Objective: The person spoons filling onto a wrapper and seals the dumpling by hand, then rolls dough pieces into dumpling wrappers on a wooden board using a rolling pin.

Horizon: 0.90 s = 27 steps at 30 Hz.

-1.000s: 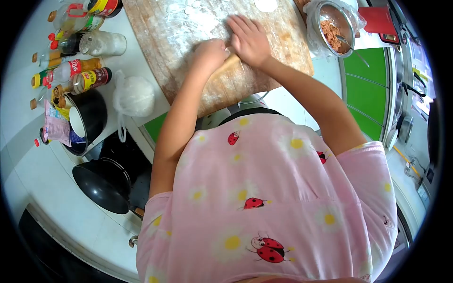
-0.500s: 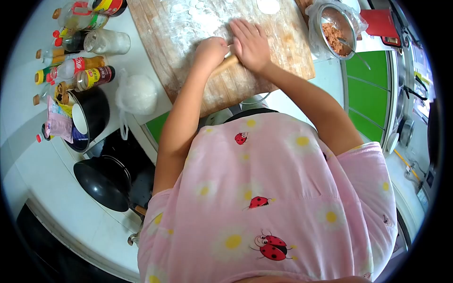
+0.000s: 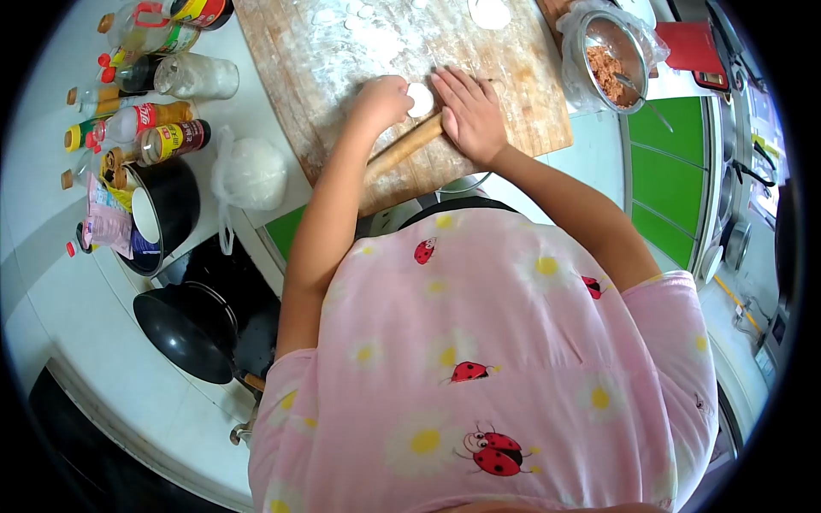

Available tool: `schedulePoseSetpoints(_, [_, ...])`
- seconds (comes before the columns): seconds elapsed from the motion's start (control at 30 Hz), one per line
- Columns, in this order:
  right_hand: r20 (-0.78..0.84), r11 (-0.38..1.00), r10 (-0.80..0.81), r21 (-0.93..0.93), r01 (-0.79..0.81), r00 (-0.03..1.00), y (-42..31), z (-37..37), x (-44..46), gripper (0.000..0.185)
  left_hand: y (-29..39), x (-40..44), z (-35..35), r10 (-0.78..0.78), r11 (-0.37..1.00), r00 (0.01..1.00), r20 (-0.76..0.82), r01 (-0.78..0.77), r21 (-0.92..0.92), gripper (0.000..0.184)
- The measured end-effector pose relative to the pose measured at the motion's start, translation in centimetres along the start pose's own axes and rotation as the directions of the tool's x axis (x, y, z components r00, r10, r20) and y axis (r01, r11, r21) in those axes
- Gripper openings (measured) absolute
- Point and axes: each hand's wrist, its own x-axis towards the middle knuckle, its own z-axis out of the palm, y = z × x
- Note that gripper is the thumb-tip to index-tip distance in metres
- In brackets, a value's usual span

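Observation:
On a floured wooden board, a small round dough wrapper lies between my two hands. My left hand is closed at the wrapper's left edge, its fingers curled and pinching the dough. A wooden rolling pin slants across the board just below the wrapper. My right hand rests on the pin's upper right end, palm down with fingers stretched out, hiding part of it. Near the far edge lies a larger flat dough round, with several small dough pieces to its left.
A metal bowl of minced filling with a spoon stands right of the board. Several bottles and a glass jar crowd the left, near a white plastic bag. A black wok sits lower left.
My right hand has moved down and slightly right with the rolling pin, which has come toward me. The dough wrapper, mostly covered before, now shows. My left hand has shifted slightly.

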Motion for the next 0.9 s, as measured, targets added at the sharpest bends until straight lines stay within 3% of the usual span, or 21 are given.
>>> schedulePoseSetpoints(0.03, [-0.01, 1.0, 0.009, -0.014, -0.009, 1.0, -0.3, 0.3, 1.1, 0.046, 0.7, -0.1, -0.3, 0.075, 0.978, 0.997, 0.03, -0.079, 0.192, 0.02])
schedulePoseSetpoints(0.13, [-0.072, 0.999, 0.008, -0.044, -0.011, 0.997, -0.2, 2.0, 4.7, 0.044, 2.7, -0.9, -0.7, 0.156, 0.929, 0.985, -0.07, -0.122, 0.35, 0.019])
schedulePoseSetpoints(0.23, [0.009, 0.995, 0.049, -0.085, -0.049, 0.999, -1.0, 0.8, 2.8, 0.048, 1.6, -1.0, -0.6, 0.086, 0.982, 0.983, -0.16, -0.057, 0.179, 0.02])
schedulePoseSetpoints(0.27, [0.025, 1.0, 0.009, 0.009, -0.009, 1.0, -0.6, 0.0, 0.8, 0.049, 0.9, -0.8, -0.5, 0.069, 0.992, 0.978, -0.196, -0.046, 0.119, 0.02])
schedulePoseSetpoints(0.3, [0.057, 1.0, 0.017, -0.012, -0.016, 0.998, -0.8, -0.5, -0.3, 0.048, 0.8, -1.0, -0.6, 0.059, 0.993, 0.977, -0.203, -0.036, 0.113, 0.02])
schedulePoseSetpoints(0.4, [0.026, 1.0, 0.019, 0.004, -0.019, 0.999, -0.7, 0.5, 1.0, 0.047, 1.3, -1.0, -0.8, 0.068, 0.975, 0.998, 0.009, -0.069, 0.213, 0.019])
schedulePoseSetpoints(0.5, [-0.038, 0.999, 0.022, -0.048, -0.024, 0.999, -1.0, 1.9, 5.1, 0.046, 1.9, -0.7, -0.9, 0.155, 0.93, 0.985, -0.071, -0.121, 0.346, 0.019])
schedulePoseSetpoints(0.63, [0.052, 1.0, -0.014, 0.013, 0.013, 0.999, -0.7, -0.1, 0.1, 0.046, 0.8, -1.6, -1.5, -0.054, 0.997, 0.993, -0.104, 0.048, -0.061, 0.02])
schedulePoseSetpoints(0.73, [0.105, 0.999, -0.023, 0.031, 0.02, 0.994, -0.7, -0.4, 0.2, 0.046, 0.2, -1.7, -1.6, -0.079, 0.988, 0.997, 0.02, 0.081, -0.13, 0.021])
schedulePoseSetpoints(0.77, [0.092, 0.999, -0.031, 0.014, 0.03, 0.995, -0.8, 0.2, 1.9, 0.046, 0.2, -1.5, -1.5, -0.018, 0.999, 0.996, 0.088, 0.021, -0.026, 0.021])
schedulePoseSetpoints(0.87, [-0.006, 0.995, 0.02, -0.1, -0.021, 1.0, -1.4, 2.0, 6.2, 0.048, 0.7, -1.4, -1.5, 0.092, 0.971, 0.992, -0.083, -0.071, 0.228, 0.015])
schedulePoseSetpoints(0.9, [0.021, 0.996, 0.014, -0.085, -0.012, 1.0, -1.4, 1.7, 5.8, 0.049, 0.4, -1.4, -1.6, 0.046, 0.985, 0.995, -0.087, -0.03, 0.172, 0.015])
